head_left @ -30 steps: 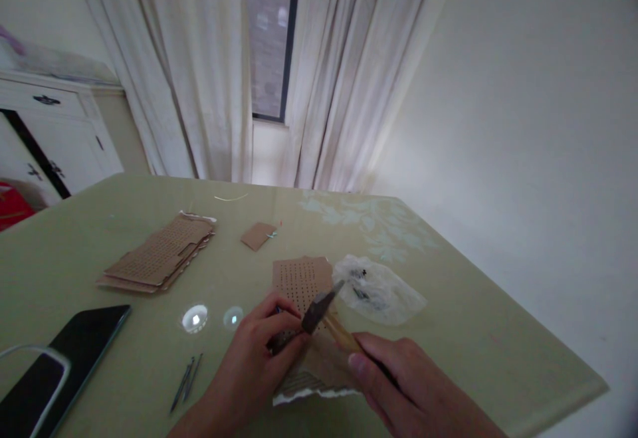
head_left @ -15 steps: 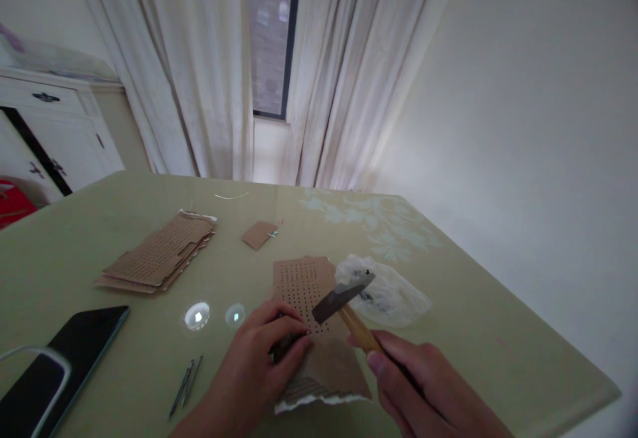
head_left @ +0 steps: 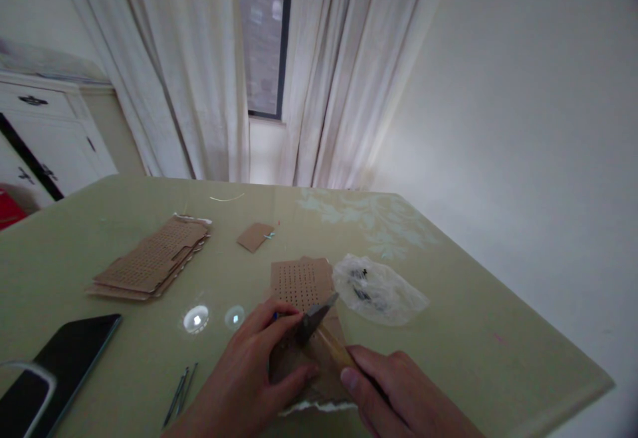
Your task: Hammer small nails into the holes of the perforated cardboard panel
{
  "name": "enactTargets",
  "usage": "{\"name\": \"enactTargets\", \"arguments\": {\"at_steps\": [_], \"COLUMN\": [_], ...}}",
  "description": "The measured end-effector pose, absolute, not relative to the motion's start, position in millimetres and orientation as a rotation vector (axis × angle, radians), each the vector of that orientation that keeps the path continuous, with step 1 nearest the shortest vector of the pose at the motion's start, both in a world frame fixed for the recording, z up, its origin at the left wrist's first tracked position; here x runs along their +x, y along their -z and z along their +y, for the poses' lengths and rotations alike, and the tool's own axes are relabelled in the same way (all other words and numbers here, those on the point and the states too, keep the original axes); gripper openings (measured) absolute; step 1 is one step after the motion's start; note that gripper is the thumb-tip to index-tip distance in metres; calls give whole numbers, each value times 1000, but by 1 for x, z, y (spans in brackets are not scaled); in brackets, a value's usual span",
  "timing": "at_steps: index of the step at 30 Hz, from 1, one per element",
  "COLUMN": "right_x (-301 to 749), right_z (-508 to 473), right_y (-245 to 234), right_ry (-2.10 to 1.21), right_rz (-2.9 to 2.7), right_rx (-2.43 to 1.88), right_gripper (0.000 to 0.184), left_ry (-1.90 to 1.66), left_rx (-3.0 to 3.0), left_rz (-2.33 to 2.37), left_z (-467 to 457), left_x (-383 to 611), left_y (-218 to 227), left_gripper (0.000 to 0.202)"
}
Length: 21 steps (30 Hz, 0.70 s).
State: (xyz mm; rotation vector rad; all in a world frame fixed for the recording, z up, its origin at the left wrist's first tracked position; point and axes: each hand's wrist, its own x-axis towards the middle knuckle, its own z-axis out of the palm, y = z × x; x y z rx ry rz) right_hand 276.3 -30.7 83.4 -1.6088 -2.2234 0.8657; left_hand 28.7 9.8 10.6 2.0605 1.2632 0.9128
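Note:
A small hammer (head_left: 329,343) with a wooden handle and dark metal head is in my right hand (head_left: 393,385), its fingers wrapped round the handle. The hammer's head is low over the brown card sheet (head_left: 302,278), close to the fingertips of my left hand. My left hand (head_left: 264,351) rests on the left part of this sheet, thumb and forefinger spread apart on either side of the head. Rows of small holes run across the sheet, and its near edge is torn and white. Whatever lies under the hammer head is hidden.
A clear plastic bag (head_left: 389,298) with small dark pieces lies right of the sheet. To the left are a stack of punched cards (head_left: 154,255), a black tablet (head_left: 64,365) with a white cable, and thin metal rods (head_left: 180,391). A small card (head_left: 255,236) lies farther back.
The hammer has come down and left to my left fingertips. My left thumb and forefinger, pinched together before, are now apart. The view has shifted slightly.

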Motion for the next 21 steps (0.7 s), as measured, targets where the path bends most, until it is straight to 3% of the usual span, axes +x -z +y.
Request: {"name": "enactTargets", "arguments": {"at_steps": [3,9,12,16,21], "right_x": [276,286,291,296,298], "right_z": [-26,24,56,73,67], "right_y": [-89,-76,-54,-29,-18], "right_ry": [-962,-1481,-1533,-1552,-1591], "right_rz": [-2119,-1416,-1201,-1050,-1010], "right_rx": [-1580,-1271,-1089,-1034,-1042], "right_gripper": [43,50,56,63,63], "left_ry": [-933,-1070,-776,-289,-221], "left_rx": [2049,1866,1804,1732,1630], "left_rz": [1265,1538,1889,2096,2081], "left_z": [10,21,17,-14,-28], "left_x": [27,-10,-53,-104,-105], "left_y": [-7,-24,-19,24,44], "left_gripper": [42,37,51,48,43]}}
